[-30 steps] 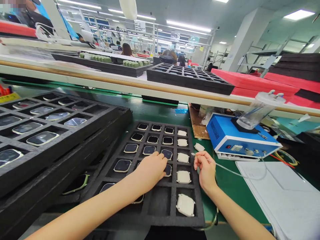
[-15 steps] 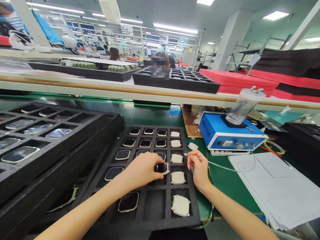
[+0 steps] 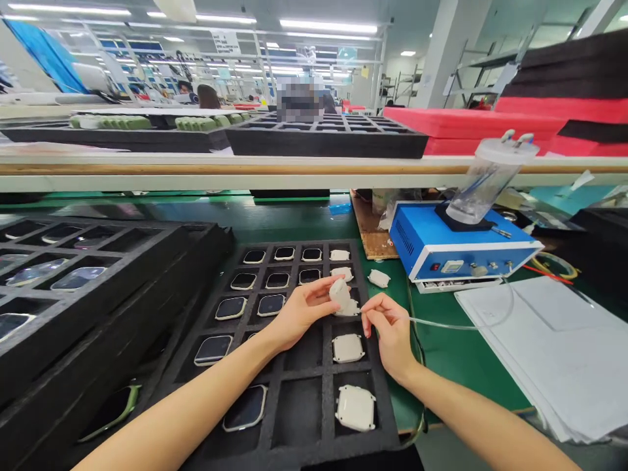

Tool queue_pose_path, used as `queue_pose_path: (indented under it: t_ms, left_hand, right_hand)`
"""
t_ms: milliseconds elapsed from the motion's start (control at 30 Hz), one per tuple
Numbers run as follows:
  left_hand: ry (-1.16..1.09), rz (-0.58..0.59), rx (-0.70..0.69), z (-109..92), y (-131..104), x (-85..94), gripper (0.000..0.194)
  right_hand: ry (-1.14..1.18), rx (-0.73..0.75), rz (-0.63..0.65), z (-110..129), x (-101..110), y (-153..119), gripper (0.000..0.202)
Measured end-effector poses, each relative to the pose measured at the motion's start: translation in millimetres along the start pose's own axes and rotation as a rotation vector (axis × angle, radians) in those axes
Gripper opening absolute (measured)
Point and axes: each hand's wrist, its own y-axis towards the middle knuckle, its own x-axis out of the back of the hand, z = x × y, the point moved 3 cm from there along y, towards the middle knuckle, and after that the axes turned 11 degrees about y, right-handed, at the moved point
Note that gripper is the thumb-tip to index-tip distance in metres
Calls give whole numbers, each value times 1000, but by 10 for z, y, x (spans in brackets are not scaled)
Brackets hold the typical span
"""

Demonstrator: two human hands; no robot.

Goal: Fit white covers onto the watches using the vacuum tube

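Over the right-hand columns of a black foam tray, my left hand grips a watch case between thumb and fingers, its pale side in view. Just right of it, my right hand pinches the end of a thin clear tube, whose tip points at the watch case. Pale watch backs lie in the tray's right column. Watches with dark screens fill other compartments. Part of the tray is hidden under my left forearm.
The tube runs to a blue dispenser machine with a clear cylinder on top. One loose watch case lies on the green table. Stacked foam trays stand left, white papers right. A shelf edge crosses behind.
My left hand has turned the watch from its dark screen to its pale side and brought it up and right, toward the tube tip. The camera view has shifted slightly.
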Motion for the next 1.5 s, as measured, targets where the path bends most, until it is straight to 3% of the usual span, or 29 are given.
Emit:
queue_pose_path:
  t_ms: [200, 367, 733, 900, 1033, 1167, 1367, 1433, 1500]
  left_hand:
    - [52, 84, 20, -13, 7, -27, 48]
    - [-22, 76, 22, 5, 6, -31, 43]
    - [-245, 44, 223, -32, -39, -79, 32]
    - [-557, 138, 407, -71, -78, -68, 36]
    - [-577, 113, 422, -144, -96, -17, 42]
    - [-228, 71, 363, -209, -158, -17, 47]
    - [1185, -52, -25, -255, -254, -61, 47]
    - [1460, -92, -61, -221, -267, -84, 48]
    - [1571, -104, -118, -215, -268, -89, 50]
  right_hand:
    - [-19, -1, 16, 48, -29, -19, 7]
    - [-24, 9, -8, 34, -4, -11, 7]
    - [-5, 10, 4, 26, 2, -14, 6]
    - [5, 9, 9, 37, -9, -16, 6]
    - [5, 1, 16, 29, -6, -18, 6]
    - [3, 16, 19, 16, 8, -13, 6]
    - [-5, 20, 16, 4, 11, -8, 7]
    - [-8, 20, 19, -2, 7, -7, 7]
    - [-8, 23, 19, -8, 4, -8, 7]
